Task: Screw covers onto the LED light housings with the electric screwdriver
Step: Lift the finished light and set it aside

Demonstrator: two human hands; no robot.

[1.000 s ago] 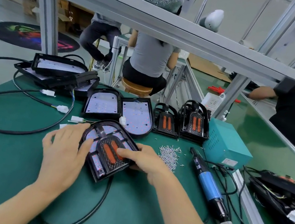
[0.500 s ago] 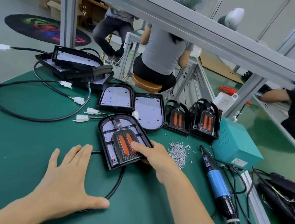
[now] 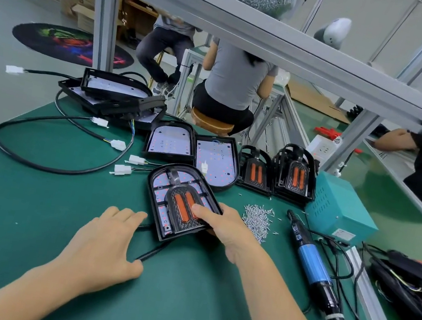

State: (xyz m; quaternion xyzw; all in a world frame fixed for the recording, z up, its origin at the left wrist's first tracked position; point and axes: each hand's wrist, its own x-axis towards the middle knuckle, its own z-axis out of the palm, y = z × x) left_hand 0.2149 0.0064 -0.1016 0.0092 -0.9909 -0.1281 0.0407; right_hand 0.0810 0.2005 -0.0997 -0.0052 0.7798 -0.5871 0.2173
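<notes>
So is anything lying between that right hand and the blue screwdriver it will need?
Only the small pile of loose screws lies on the mat between the right hand, which grips the light housing, and the screwdriver. They are low and flat, so a hand could likely pass over them. Nothing else visible blocks the way.

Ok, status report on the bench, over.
Right hand grips covered housing. Left hand flat on cable. Screwdriver idle on mat, screws beside.

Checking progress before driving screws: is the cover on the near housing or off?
On. The cover sits inside the housing, the right hand gripping its edge; the screwdriver lies untouched.
</notes>
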